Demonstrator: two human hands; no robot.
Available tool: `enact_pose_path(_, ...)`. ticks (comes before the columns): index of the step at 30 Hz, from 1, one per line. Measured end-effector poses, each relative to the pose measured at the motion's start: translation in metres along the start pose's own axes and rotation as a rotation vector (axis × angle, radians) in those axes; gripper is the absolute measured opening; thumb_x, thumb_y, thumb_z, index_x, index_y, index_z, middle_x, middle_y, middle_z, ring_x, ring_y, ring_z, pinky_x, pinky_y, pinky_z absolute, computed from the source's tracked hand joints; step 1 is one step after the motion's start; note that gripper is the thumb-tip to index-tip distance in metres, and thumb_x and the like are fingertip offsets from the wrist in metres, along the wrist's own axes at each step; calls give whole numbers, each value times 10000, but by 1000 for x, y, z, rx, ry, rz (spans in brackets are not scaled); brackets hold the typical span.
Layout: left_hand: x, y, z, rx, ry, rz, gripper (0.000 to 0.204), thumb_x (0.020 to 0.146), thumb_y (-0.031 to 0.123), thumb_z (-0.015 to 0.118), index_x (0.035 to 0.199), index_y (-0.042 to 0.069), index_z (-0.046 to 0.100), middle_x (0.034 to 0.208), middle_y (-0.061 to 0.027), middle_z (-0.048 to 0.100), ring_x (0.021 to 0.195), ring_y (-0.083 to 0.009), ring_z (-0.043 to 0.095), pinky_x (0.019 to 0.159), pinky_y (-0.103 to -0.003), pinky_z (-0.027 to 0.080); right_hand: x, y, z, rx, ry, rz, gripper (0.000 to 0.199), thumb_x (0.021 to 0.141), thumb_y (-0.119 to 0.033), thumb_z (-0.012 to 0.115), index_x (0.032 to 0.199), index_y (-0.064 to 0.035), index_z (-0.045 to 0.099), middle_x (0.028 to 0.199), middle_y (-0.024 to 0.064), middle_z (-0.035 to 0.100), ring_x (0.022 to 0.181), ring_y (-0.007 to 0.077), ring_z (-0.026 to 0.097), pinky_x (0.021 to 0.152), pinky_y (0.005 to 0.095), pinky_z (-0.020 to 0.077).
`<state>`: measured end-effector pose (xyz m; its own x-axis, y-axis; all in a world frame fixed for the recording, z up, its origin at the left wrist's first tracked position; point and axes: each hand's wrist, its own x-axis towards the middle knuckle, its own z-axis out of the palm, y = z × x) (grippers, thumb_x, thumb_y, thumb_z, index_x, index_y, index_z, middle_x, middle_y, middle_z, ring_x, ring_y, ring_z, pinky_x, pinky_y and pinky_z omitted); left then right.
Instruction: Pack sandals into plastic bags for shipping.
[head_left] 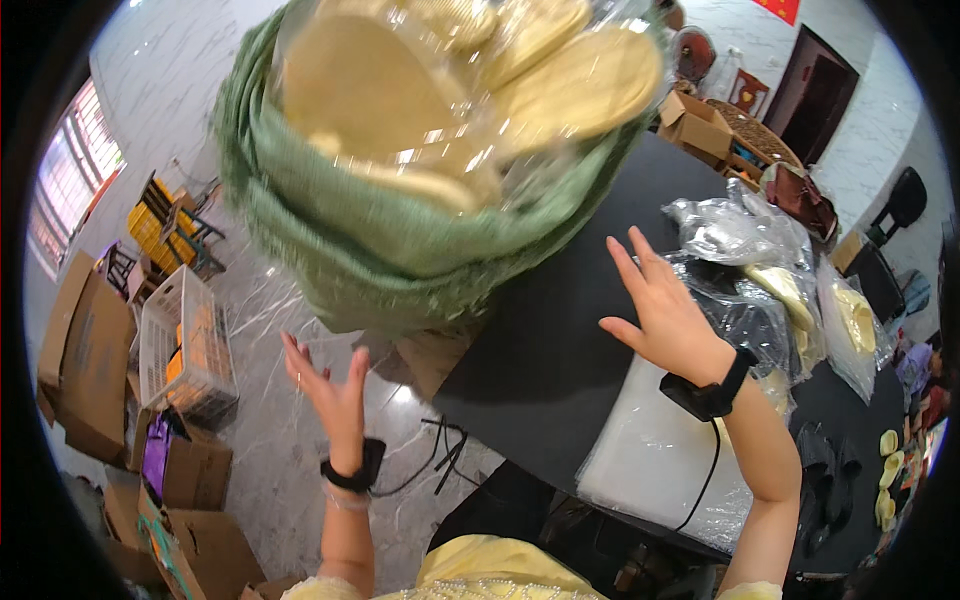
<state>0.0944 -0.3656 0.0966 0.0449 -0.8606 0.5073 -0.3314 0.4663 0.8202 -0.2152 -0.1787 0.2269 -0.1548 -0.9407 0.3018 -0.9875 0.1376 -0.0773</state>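
Observation:
A large green woven sack [390, 255], its rim rolled down, stands tall in front of me and overlaps the table's left edge; what bears it is hidden. Pale yellow slippers [585, 85] in clear plastic fill its mouth. Below the sack's left side, my left hand [335, 395] is raised with fingers spread, holding nothing. Over the dark table [530, 390], my right hand [665, 315] is also open and apart from the sack. Beside it lie bagged yellow slippers [785, 295] in crumpled plastic. Under my right forearm is a stack of clear plastic bags [650, 450].
A white plastic crate [185, 345] and several cardboard boxes [95, 360] stand on the floor at left. Another bagged slipper [855, 320] lies at right, near dark slippers [825, 475] and small yellow pieces. A black cable [450, 450] hangs by the table edge.

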Motion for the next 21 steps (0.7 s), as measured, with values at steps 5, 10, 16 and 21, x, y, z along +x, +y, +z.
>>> enact_pose_path(5, 62, -102, 37, -89, -106, -9, 1178, 591, 370, 859, 1454, 45, 126, 1452, -227, 151, 1356, -349, 180, 1091, -455, 231, 7, -26, 7, 124, 150, 101, 657, 722, -127, 721, 1275, 0, 389, 1251, 232, 368, 1176, 407, 406, 977, 422, 387)
enact_pose_path(10, 54, -96, 46, 237, -185, -18, 1208, 514, 389, 889, 1424, 18, 186, 1389, -278, 198, 1327, -400, 182, 1072, -452, 257, 14, -41, 3, 147, 452, 5, 667, 696, -87, 738, 1266, -35, 397, 1330, 232, 293, 1231, 388, 367, 1005, 418, 372)
enact_pose_path(16, 41, -191, 56, 246, -362, -132, 1004, 484, 358, 903, 1263, 30, 362, 1224, -240, 340, 1174, -379, 330, 1001, -439, 332, 65, -50, -26, -179, 374, -252, 876, 699, -192, 744, 1422, -91, 260, 1397, 149, 366, 1323, 304, 302, 1105, 454, 202)
enact_pose_path(21, 3, -239, 72, 260, -509, -110, 873, 541, 347, 879, 1193, 16, 402, 1168, -207, 382, 1090, -363, 401, 938, -440, 382, 89, -26, 46, -302, 204, -242, 689, 774, -287, 661, 1368, -99, 365, 1031, 68, 587, 1079, 228, 496, 1048, 415, 279)
